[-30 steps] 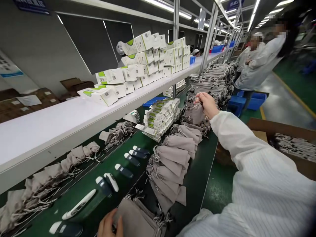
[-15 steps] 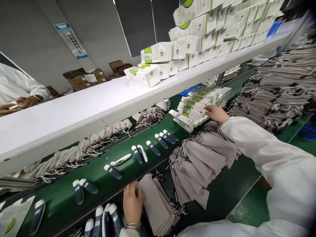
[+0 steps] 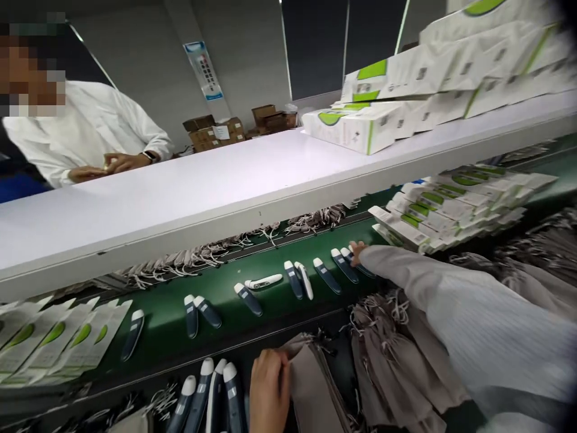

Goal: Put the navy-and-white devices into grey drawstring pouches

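Observation:
Reaching far out over the green conveyor belt point(image 3: 171, 325), my right hand point(image 3: 358, 249) is mostly hidden by its white sleeve. Its stretched fingertips touch one of several dark blue, white-tipped handheld devices point(image 3: 343, 264) lying in a row on the belt. One white device point(image 3: 264, 281) lies among them. At the bottom edge, my left hand point(image 3: 269, 391) is curled around the end of a stack of grey drawstring pouches point(image 3: 315, 394). More grey pouches point(image 3: 396, 367) lie under my right arm.
A long white shelf point(image 3: 189, 198) overhangs the belt and carries white-and-green boxes point(image 3: 360, 126). Smaller boxes point(image 3: 451, 210) are stacked at the right. Flat white packets point(image 3: 58, 340) lie on the left and three devices point(image 3: 211, 397) at the bottom. A co-worker's hands point(image 3: 108, 165) work beyond the shelf.
My view swung left and down. My right hand moved from the stacked boxes down to the devices on the belt. My left hand stayed on the pouch stack.

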A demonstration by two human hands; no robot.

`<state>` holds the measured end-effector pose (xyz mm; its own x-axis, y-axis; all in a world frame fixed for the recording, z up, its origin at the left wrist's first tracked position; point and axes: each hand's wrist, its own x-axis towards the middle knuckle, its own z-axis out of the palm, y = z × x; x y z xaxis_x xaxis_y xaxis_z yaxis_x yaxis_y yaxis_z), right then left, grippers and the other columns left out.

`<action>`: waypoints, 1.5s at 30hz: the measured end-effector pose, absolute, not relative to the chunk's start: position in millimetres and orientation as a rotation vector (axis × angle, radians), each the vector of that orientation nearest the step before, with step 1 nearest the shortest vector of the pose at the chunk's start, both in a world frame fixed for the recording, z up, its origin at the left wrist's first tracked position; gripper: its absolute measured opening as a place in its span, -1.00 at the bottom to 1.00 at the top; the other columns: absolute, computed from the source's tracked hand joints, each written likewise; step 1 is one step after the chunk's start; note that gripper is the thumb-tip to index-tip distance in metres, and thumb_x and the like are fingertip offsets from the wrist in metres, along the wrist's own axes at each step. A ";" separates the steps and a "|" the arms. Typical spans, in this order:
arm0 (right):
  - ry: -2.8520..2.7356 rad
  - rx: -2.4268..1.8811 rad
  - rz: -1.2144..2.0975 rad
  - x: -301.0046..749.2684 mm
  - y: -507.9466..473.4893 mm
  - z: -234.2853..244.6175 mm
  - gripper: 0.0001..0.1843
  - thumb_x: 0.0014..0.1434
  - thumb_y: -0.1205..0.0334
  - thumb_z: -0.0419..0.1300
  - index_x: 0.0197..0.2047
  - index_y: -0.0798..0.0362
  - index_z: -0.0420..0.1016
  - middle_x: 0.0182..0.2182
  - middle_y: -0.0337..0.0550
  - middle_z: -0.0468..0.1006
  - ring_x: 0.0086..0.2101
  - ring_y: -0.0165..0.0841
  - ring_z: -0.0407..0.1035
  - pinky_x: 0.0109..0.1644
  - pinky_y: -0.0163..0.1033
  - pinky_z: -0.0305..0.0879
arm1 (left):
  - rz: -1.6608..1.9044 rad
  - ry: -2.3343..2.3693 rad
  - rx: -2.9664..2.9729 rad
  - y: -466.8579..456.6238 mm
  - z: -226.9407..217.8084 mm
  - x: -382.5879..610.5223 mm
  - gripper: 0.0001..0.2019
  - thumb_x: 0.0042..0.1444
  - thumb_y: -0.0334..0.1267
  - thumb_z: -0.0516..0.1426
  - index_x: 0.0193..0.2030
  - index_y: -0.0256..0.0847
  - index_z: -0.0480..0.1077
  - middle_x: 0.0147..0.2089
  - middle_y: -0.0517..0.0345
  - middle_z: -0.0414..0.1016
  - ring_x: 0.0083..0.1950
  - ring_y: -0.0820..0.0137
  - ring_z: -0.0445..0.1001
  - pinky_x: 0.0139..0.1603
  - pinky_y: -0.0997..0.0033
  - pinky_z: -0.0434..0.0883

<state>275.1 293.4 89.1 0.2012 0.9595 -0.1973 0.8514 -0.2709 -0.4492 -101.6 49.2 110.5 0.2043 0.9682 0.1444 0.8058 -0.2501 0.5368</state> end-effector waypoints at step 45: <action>-0.803 -0.748 1.575 106.3 101.7 248.8 -0.27 0.14 0.32 0.29 0.28 -0.26 0.08 -0.18 -0.30 0.41 -0.30 -0.47 0.35 -0.15 -0.30 0.37 | 0.947 1.113 1.967 37.4 173.8 -82.7 -0.90 0.23 -0.32 0.15 -0.33 -0.18 0.35 -0.36 0.27 0.34 -0.36 0.49 0.29 -0.30 0.48 0.23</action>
<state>106.3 101.7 248.8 -0.1382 0.9897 -0.0361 -0.5522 -0.1072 -0.8268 -82.7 37.4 173.8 0.3702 0.8919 0.2598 0.3989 -0.4052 0.8226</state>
